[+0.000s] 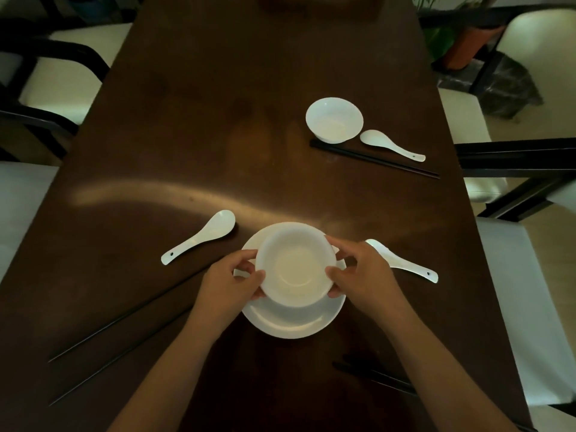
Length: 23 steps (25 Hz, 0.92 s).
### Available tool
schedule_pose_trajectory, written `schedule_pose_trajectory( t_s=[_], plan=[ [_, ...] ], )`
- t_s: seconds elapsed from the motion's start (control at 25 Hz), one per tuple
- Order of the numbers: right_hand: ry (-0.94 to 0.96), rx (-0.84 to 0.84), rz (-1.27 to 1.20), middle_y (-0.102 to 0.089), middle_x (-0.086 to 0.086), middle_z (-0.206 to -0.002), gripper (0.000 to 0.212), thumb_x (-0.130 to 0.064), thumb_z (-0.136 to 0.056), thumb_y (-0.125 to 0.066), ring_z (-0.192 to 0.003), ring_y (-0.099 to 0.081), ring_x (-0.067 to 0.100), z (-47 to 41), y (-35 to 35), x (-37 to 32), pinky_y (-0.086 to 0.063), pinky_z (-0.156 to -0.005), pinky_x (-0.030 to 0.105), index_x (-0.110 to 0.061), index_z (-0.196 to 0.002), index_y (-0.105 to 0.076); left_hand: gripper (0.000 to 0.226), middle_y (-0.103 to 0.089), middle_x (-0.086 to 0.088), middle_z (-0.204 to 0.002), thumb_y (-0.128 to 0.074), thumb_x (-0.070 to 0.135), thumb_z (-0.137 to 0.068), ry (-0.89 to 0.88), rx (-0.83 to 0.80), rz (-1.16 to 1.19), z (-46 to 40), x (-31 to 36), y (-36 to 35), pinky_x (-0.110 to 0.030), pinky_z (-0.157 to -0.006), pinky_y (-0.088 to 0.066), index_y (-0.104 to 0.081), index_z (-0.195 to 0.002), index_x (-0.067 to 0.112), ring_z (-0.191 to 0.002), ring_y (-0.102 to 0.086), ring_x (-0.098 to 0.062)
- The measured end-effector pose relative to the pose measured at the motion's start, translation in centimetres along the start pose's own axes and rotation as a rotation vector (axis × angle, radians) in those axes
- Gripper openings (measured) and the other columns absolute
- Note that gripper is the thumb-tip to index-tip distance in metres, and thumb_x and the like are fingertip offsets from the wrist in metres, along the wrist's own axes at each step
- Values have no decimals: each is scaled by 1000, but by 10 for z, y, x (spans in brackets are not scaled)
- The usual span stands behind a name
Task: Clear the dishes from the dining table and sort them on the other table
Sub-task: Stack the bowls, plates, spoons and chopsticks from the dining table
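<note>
Dim room, pale-cushioned chairs (59,85), potted plant (448,42)

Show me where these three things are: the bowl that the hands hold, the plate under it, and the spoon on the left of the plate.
bowl (294,269), head view, inner bottom.
plate (290,322), head view, bare near rim.
spoon (218,224), head view, its scoop.

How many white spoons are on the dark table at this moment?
3. One spoon lies left of the plate. One spoon lies right of the plate, partly hidden behind the right hand. One spoon lies beside the far bowl.
</note>
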State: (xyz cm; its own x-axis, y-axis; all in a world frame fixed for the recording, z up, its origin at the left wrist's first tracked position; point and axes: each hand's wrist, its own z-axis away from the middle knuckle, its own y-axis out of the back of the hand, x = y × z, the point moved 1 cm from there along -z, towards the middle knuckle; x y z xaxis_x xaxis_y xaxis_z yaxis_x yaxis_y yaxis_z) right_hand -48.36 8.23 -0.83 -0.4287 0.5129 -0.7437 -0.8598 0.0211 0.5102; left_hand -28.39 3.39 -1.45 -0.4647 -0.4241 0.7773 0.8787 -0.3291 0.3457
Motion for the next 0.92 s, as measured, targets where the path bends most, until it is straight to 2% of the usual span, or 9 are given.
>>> schedule_pose_trajectory(
  t_s=[0.08, 0.16, 0.24, 0.36, 0.48, 0.56, 0.68, 0.76, 0.92],
  plan=[
    [67, 5, 159, -53, -16, -91, 44, -28, -80, -69, -75, -63, 9, -2, 6, -3, -55, -66, 20, -37, -120, -56, 28, -60, 7, -88, -66, 11, -82, 14, 16, 38, 1, 0, 0, -13, -52, -53, -58, -101, 30, -73, -67, -14],
    [192, 93, 227, -51, -21, -86, 31, -32, -80, -67, -87, -59, 11, -15, 21, -8, -49, -74, 28, -39, -109, -60, 27, -60, 5, -89, -65, 10, -82, 16, 18, 62, 0, -4, -1, -12, -50, -52, -59, -99, 30, -77, -65, -16],
    [324, 278, 315, -58, -7, -106, 31, -29, -83, -64, -99, -56, 17, -46, 44, -14, -43, -79, 28, -35, -112, -60, 27, -61, 5, -91, -65, 9, -82, 13, 9, 65, -1, -5, -1, -15, -53, -52, -59, -98, 30, -82, -63, -17],
    [460, 456, 585, -47, 11, -137, 43, -25, -88, -59, -126, -42, 26, -117, 79, -35, -43, -94, 37, -19, -129, -52, 27, -62, 3, -91, -66, 8, -81, 11, -13, 71, -4, -7, 0, -16, -53, -53, -60, -97, 29, -82, -63, -16],
    [478, 436, 882, -32, 12, -150, 46, -26, -92, -53, -137, -27, 32, -183, 96, -56, -38, -104, 44, -20, -136, -43, 26, -62, -2, -90, -67, 6, -80, 36, -31, 72, -8, -8, 1, -33, -69, -58, -62, -90, 29, -86, -63, -22],
    [450, 364, 979, -25, 10, -153, 46, -31, -94, -48, -139, -23, 32, -216, 99, -65, -37, -104, 44, -23, -138, -39, 30, -63, -5, -87, -69, 4, -77, 39, -23, 98, -10, -10, 1, -42, -74, -58, -63, -81, 33, -85, -63, -26],
    [308, 221, 946, -19, 10, -154, 43, -28, -95, -46, -139, -21, 32, -252, 92, -73, -38, -103, 46, -24, -138, -40, 34, -65, -6, -79, -74, 2, -72, 16, -11, 113, -11, -13, 1, -38, -65, -59, -65, -75, 35, -79, -65, -25],
    [195, 145, 864, -24, 13, -150, 40, -19, -94, -45, -133, -30, 35, -268, 84, -71, -39, -102, 46, -19, -134, -46, 36, -67, -6, -75, -76, 4, -70, -10, -1, 115, -11, -14, 1, -35, -63, -59, -68, -72, 38, -76, -67, -24],
    [155, 240, 598, -43, 16, -130, 34, 2, -86, -50, -115, -49, 36, -278, 78, -68, -45, -94, 37, -11, -116, -59, 32, -66, -6, -81, -74, 0, -71, 21, -9, 137, -12, -17, 0, -28, -61, -58, -70, -81, 30, -78, -66, -24]
  ],
)
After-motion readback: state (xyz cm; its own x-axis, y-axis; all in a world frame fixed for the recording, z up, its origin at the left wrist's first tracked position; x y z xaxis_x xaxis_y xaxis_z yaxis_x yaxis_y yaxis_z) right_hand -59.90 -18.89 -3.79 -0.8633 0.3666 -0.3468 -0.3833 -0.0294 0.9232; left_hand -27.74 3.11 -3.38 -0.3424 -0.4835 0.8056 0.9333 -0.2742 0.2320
